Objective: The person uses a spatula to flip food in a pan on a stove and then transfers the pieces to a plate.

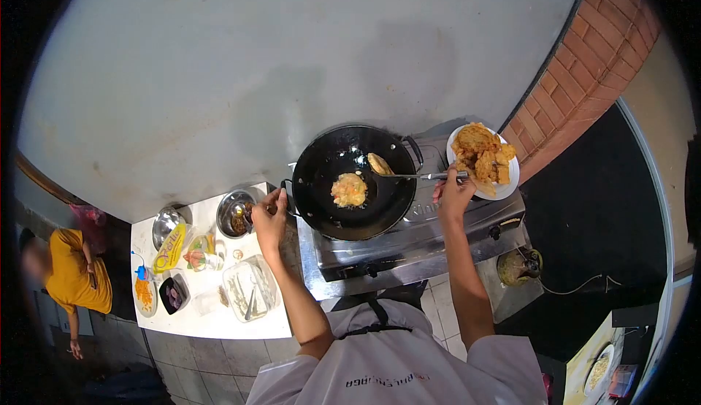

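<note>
A black wok (321,219) sits on the steel stove, with a pale golden fritter (349,190) frying in its middle. My right hand (454,191) is closed around the dark grip of a long-handled spatula (409,176), which reaches over the wok's right rim. A browned fritter (379,163) appears at the spatula's head, inside the wok. At the wok's left side, my left hand (270,221) has its fingers closed at the loop handle (287,190); its grip is partly hidden. Just beyond my right hand, a white plate (496,192) holds a pile of fried fritters (482,153).
A white table (197,323) left of the stove (350,273) carries metal bowls (228,199), a plastic container (248,292) and a plate of orange shreds (145,297). A gas cylinder (517,266) stands lower right. A person in yellow (79,273) is at far left.
</note>
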`<state>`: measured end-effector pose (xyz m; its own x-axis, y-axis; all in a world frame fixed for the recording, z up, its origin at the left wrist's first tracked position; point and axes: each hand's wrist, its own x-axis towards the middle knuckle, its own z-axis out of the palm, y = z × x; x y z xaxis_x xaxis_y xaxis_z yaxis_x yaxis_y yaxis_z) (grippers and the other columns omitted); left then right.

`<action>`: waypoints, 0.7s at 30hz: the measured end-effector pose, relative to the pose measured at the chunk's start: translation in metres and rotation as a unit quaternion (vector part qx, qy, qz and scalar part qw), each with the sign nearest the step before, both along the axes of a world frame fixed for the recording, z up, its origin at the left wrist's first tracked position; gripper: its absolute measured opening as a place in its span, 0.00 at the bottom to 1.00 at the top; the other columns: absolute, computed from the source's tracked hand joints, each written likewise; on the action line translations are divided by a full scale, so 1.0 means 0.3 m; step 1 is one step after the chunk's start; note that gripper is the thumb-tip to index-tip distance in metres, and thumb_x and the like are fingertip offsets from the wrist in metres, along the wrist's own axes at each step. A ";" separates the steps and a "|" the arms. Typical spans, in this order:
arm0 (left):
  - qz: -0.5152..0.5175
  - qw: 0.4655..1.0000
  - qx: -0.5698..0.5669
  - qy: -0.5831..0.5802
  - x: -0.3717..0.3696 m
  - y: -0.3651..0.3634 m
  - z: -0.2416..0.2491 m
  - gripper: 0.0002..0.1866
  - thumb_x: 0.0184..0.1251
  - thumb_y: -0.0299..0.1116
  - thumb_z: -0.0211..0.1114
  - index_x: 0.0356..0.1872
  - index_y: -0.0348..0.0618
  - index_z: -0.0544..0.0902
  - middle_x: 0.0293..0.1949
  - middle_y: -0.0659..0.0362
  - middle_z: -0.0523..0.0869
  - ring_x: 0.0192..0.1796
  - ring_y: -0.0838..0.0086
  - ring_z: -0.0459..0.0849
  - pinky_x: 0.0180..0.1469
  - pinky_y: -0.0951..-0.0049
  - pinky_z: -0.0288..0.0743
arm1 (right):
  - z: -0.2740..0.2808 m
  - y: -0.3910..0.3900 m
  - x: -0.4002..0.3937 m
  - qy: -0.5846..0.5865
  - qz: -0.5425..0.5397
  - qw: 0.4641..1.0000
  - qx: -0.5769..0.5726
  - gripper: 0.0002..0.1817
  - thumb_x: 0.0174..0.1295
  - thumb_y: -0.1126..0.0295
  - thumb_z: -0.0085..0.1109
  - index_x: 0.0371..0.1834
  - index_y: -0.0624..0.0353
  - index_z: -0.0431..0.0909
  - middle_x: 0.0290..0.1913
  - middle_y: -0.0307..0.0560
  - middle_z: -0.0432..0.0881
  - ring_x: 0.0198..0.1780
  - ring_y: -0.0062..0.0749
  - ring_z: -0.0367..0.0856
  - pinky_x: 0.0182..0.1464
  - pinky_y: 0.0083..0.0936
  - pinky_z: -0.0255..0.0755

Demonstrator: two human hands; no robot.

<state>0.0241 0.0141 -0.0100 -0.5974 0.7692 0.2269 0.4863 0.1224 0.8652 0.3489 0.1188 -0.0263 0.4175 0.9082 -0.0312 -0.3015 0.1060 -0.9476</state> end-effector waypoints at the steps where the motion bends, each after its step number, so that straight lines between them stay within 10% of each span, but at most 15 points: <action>1: 0.000 1.000 0.000 0.000 -0.001 0.000 0.000 0.19 0.64 0.39 0.65 0.44 0.29 0.82 0.27 0.53 0.86 0.28 0.80 0.78 0.34 0.76 0.73 | 0.003 0.002 -0.001 0.000 0.000 1.000 0.000 0.14 0.66 0.64 0.55 0.29 0.63 0.66 0.13 0.45 0.71 0.08 0.25 0.68 0.08 0.22 0.59; 21: -0.002 1.000 0.015 0.012 -0.015 0.010 -0.019 0.19 0.64 0.40 0.66 0.44 0.30 0.83 0.24 0.55 0.84 0.26 0.81 0.75 0.32 0.76 0.72 | 0.002 0.060 0.035 0.005 -0.008 1.000 -0.024 0.15 0.66 0.62 0.55 0.37 0.64 0.66 0.13 0.45 0.71 0.09 0.26 0.67 0.09 0.23 0.59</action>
<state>0.0197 0.0171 -0.0156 -0.5882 0.7643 0.2644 0.5068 0.0936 0.8569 0.3592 0.1368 -0.0258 0.4312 0.8989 -0.0779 -0.3092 0.0661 -0.9487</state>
